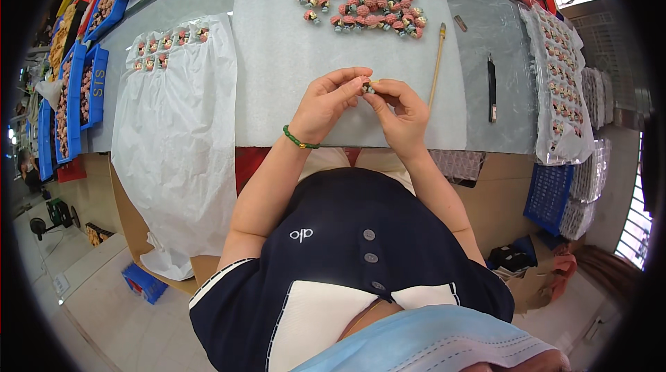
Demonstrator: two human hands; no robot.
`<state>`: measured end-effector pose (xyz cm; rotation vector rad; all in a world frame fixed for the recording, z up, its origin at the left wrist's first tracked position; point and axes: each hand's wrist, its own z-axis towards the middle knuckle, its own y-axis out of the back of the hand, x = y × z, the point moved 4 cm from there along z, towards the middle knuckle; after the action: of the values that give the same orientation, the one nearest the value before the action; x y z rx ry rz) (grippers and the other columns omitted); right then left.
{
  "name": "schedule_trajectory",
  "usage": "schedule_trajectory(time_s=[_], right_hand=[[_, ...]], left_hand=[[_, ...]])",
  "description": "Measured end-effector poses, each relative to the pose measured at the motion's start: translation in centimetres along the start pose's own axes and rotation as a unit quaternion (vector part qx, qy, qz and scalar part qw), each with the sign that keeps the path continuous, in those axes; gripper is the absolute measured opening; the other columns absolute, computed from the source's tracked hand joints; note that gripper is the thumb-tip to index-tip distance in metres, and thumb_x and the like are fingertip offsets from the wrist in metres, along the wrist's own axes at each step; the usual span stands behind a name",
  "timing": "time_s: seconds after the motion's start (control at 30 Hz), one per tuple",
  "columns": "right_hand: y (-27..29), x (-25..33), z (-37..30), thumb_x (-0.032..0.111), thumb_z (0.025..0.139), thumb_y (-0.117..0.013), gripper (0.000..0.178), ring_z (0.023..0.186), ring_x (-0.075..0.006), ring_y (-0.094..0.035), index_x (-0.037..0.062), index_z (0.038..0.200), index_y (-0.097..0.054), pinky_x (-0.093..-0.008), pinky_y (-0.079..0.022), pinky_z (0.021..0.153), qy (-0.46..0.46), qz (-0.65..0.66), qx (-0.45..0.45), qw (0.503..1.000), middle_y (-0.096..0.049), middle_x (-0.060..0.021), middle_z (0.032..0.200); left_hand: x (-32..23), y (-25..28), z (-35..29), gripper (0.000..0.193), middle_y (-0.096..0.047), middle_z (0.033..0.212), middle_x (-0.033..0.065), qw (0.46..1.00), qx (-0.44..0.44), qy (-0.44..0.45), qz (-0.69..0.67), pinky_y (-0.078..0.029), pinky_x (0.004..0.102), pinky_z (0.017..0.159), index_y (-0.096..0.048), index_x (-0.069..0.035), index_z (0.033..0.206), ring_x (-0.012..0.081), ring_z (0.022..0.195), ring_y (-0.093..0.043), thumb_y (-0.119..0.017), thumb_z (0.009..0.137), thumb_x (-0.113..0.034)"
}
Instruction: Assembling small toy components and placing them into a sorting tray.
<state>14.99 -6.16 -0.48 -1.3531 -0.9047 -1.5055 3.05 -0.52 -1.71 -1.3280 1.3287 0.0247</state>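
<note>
Over the white sheet [277, 60] on the table, both my hands meet around a small painted figurine [368, 88]. My left hand [326, 101] is closed on it with thumb and fingertips, and a green bead bracelet circles that wrist. From the other side, the bent fingers of my right hand [402, 112] pinch the same figurine. A yellowish bit shows by the right fingertips, too small to name. Much of the figurine is hidden by my fingers. Farther off lies a pile of similar figurines [371, 1] with pink, bumpy heads.
Left, white tissue paper [177, 108] bears rows of figurines and drapes off the table edge. Blue bins [92, 87] stand farther left. On the right lie a thin wooden stick [437, 66], a black pen-like tool [492, 87] and a clear tray [565, 87] of figurines.
</note>
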Motion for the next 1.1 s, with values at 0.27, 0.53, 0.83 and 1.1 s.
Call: schedule_trajectory(time_s=[0.27, 0.53, 0.83, 1.1], right_hand=[[0.2, 1.3, 0.2, -0.003, 0.069, -0.065, 0.018, 0.076, -0.0157, -0.059, 0.0004, 0.086, -0.061, -0.0244, -0.049, 0.062, 0.139, -0.152, 0.002, 0.978, -0.061, -0.0101, 0.086], [-0.8, 0.9, 0.9, -0.001, 0.079, -0.058, 0.014, 0.079, -0.0148, -0.058, -0.0058, 0.092, -0.056, -0.0259, -0.050, 0.069, -0.112, 0.025, 0.057, 0.992, -0.058, -0.0102, 0.089], [-3.2, 0.4, 0.7, 0.001, 0.077, -0.061, 0.015, 0.071, -0.0141, -0.058, -0.0056, 0.089, -0.056, -0.0245, -0.050, 0.066, -0.147, 0.062, 0.034, 0.987, -0.059, -0.0102, 0.082], [-6.1, 0.2, -0.3, 0.003, 0.078, -0.062, 0.015, 0.078, -0.0129, -0.056, -0.0042, 0.091, -0.056, -0.0251, -0.047, 0.071, -0.131, 0.033, 0.017, 0.991, -0.059, -0.0081, 0.083]], left_hand=[[0.2, 0.2, 0.0, 0.030, -0.055, 0.100, 0.0079, 0.997, 0.004, 0.055, -0.058, -0.041, 0.0238, 0.079, -0.047, 0.004, 0.113, 0.0120, 0.091, -0.051, -0.045, 0.085, -0.007], [-1.4, 0.5, -0.5, 0.033, -0.055, 0.100, 0.0126, 0.995, -0.051, -0.046, 0.065, -0.045, 0.0271, 0.081, -0.044, 0.004, 0.115, 0.0166, 0.094, -0.054, -0.050, 0.083, -0.002], [-3.1, 1.8, -2.7, 0.025, -0.059, 0.097, 0.0094, 0.941, -0.074, -0.170, 0.283, -0.046, 0.0235, 0.075, -0.058, 0.000, 0.103, 0.0128, 0.086, -0.055, -0.056, 0.078, 0.001], [-5.8, 2.0, -5.8, 0.034, -0.060, 0.097, 0.0105, 0.896, -0.072, -0.200, 0.391, -0.046, 0.0249, 0.072, -0.057, 0.001, 0.106, 0.0141, 0.082, -0.057, -0.063, 0.073, -0.004]])
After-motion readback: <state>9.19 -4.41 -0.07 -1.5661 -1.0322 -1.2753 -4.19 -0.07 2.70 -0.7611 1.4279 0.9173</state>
